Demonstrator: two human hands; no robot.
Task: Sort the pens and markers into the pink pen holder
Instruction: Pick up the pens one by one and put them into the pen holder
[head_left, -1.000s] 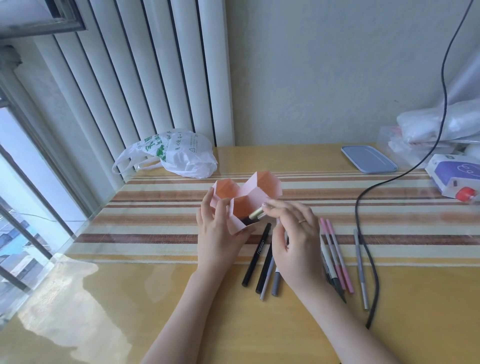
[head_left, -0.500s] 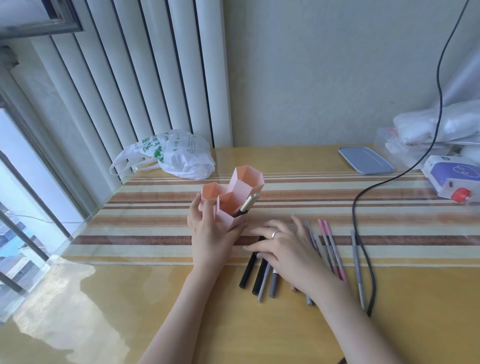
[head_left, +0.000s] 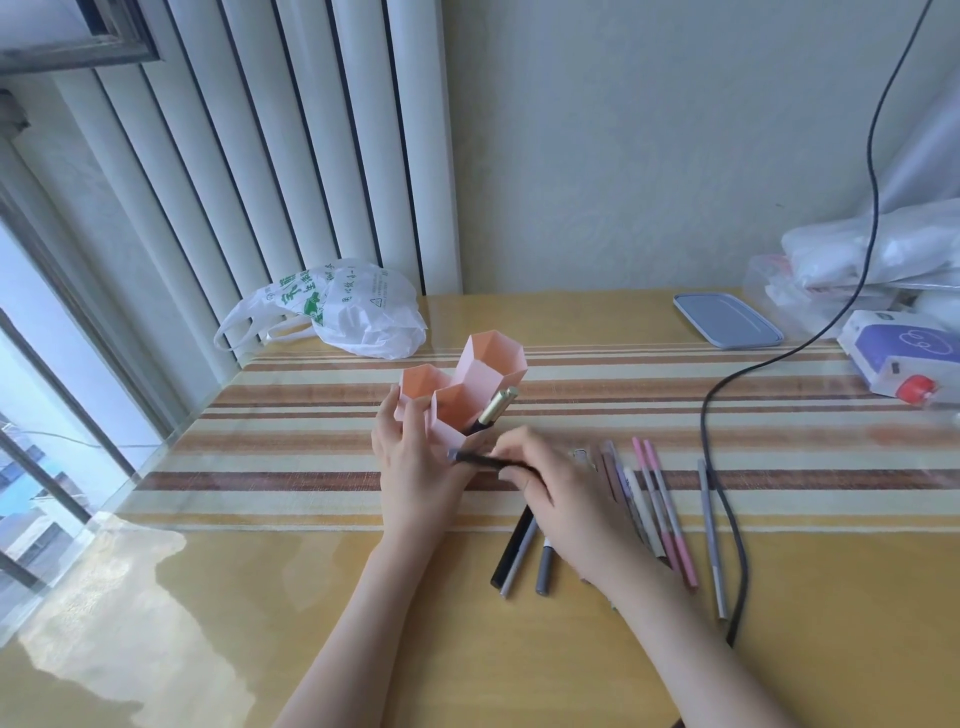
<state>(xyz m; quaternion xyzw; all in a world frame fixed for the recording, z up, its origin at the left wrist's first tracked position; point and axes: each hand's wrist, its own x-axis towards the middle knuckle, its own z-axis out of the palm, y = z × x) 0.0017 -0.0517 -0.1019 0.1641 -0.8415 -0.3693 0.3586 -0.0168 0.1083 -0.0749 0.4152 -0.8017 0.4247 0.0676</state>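
Change: half a second ago our right hand (head_left: 563, 493) lay flat over the pens on the yellow tabletop (head_left: 311, 597); now it has lifted a thin black pen (head_left: 491, 461).
Right grip: narrow, fingers pinching the black pen, its tip beside the holder's front wall.
Left grip: our left hand (head_left: 415, 467) wraps the pink hexagonal pen holder (head_left: 491, 364), as before.
Holder: a gold-capped pen (head_left: 496, 408) leans in the front compartment.
Tabletop: the other pens and markers (head_left: 660, 509) lie right of the holder.
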